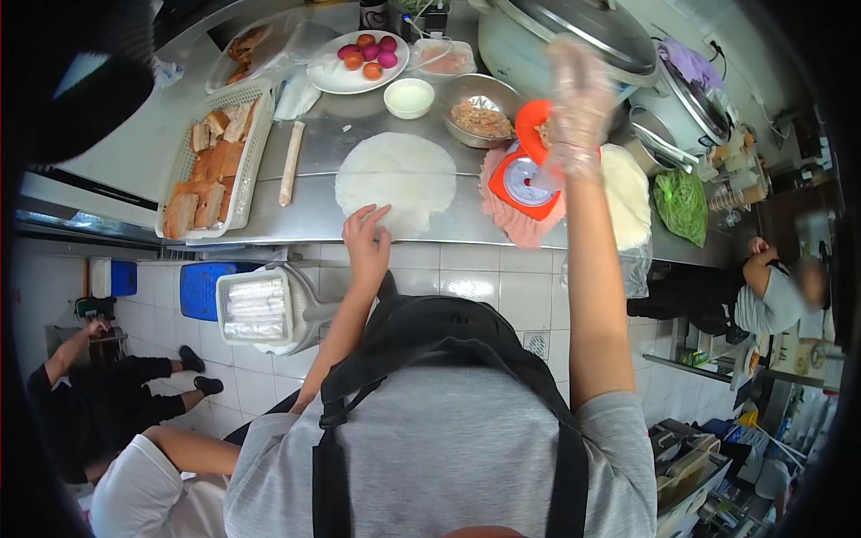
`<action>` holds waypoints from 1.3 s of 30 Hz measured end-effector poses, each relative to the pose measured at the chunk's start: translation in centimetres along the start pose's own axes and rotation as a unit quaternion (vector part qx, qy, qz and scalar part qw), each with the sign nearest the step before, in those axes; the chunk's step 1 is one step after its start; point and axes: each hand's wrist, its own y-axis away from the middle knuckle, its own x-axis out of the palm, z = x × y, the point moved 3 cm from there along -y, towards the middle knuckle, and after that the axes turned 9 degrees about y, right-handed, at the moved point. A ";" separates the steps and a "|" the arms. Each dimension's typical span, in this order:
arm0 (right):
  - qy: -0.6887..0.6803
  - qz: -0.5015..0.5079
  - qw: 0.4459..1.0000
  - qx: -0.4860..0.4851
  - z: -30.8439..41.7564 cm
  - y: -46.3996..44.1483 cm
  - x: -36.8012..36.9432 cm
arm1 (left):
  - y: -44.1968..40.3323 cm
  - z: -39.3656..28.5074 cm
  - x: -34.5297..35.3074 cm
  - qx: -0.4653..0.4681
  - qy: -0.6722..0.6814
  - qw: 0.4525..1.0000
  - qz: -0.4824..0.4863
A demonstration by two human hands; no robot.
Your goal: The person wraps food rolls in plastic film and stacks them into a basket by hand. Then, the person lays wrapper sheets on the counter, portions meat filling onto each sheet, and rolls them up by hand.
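Observation:
My left hand (368, 244) is bare, its fingers apart at the lower edge of a round white sheet (395, 179) on the steel counter. My right hand (578, 108), in a clear plastic glove and blurred, is over the right side of an orange dish (533, 125); whether it holds anything cannot be made out. The dish rests on an orange kitchen scale (527, 182), which stands on a pink cloth (496, 211). Left of the dish is a metal bowl (482, 94) with minced filling. A small cup of white stuff (409, 98) sits beside that bowl.
At left are a rolling pin (291, 164) and a basket of meat slabs (256, 170). Behind are a plate of eggs (314, 76) and a large pot (511, 54). More white sheets (625, 197) and a green bag (682, 206) lie right. Several people are around.

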 end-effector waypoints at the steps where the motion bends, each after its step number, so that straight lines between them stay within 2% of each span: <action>1: 0.087 0.172 0.981 0.029 -1.0 1.8 3.4 | -0.1 0.0 -0.2 0.000 -0.002 1.000 0.002; 2: 0.172 0.336 0.924 0.057 -2.4 4.0 6.4 | -0.4 0.1 -0.5 0.002 -0.004 1.000 0.004; 5: 0.038 0.249 0.968 0.001 -4.1 7.0 7.6 | -2.1 1.2 -1.3 -0.001 -0.007 1.000 0.003; 8: 0.080 0.238 0.967 0.034 -3.4 5.6 4.2 | -2.5 2.2 -2.0 -0.011 -0.008 1.000 0.014; 11: 0.165 0.186 0.967 0.057 -6.4 5.2 1.7 | -3.7 3.3 -2.4 0.002 -0.009 0.999 0.033; 14: 0.238 0.303 0.908 0.165 -8.5 7.4 2.4 | -5.0 3.9 -2.6 0.020 -0.013 0.998 0.052; 17: 0.210 0.299 0.929 0.064 -8.1 9.4 3.5 | -6.3 4.7 -3.1 0.040 -0.015 0.995 0.085; 18: 0.181 0.298 0.935 0.065 -7.6 9.5 3.8 | -6.8 5.1 -3.2 0.048 -0.013 0.994 0.098; 19: 0.095 0.304 0.929 0.189 -7.7 9.6 3.9 | -7.2 5.4 -3.3 0.059 -0.014 0.992 0.112; 21: -0.080 0.286 0.857 0.420 -7.7 10.2 4.2 | -7.6 5.9 -3.6 0.086 -0.012 0.986 0.144; 22: -0.238 0.201 0.821 0.479 -8.2 10.4 4.0 | -7.7 6.2 -3.7 0.093 -0.016 0.983 0.157; 23: -0.388 0.160 0.767 0.486 -8.0 10.3 3.7 | -7.8 6.4 -3.7 0.100 -0.014 0.981 0.168; 24: -0.530 0.117 0.691 0.478 -6.7 9.8 3.4 | -7.8 6.7 -3.9 0.105 -0.014 0.978 0.178; 25: -0.659 0.073 0.593 0.457 -5.5 9.3 3.4 | -7.9 7.0 -4.2 0.108 -0.017 0.976 0.187; 26: -0.764 0.079 0.481 0.422 -4.2 8.9 4.0 | -7.9 7.4 -4.3 0.118 -0.011 0.974 0.193; 29: -0.642 0.008 0.470 0.606 1.3 10.1 6.0 | -7.9 7.5 -4.8 0.122 -0.005 0.970 0.209; 30: -0.598 0.052 0.439 0.668 1.4 11.6 7.5 | -8.1 7.4 -5.0 0.119 -0.003 0.969 0.215; 33: -0.383 0.326 0.663 0.555 1.7 15.7 11.0 | -8.3 7.6 -5.2 0.105 0.002 0.967 0.232; 34: -0.329 0.387 0.678 0.532 1.6 16.8 12.8 | -8.4 7.6 -5.2 0.101 0.005 0.966 0.239; 36: -0.203 0.437 0.831 0.277 2.3 17.5 15.3 | -8.3 7.6 -5.3 0.092 0.004 0.967 0.236; 37: -0.133 0.441 0.877 0.136 3.6 17.8 16.3 | -8.4 7.5 -5.2 0.089 0.004 0.968 0.235; 38: -0.131 0.454 0.871 0.137 4.6 18.6 17.2 | -8.4 7.5 -5.2 0.081 0.004 0.968 0.238; 39: -0.121 0.469 0.871 0.085 5.1 19.7 18.3 | -8.4 7.5 -5.1 0.078 0.000 0.968 0.237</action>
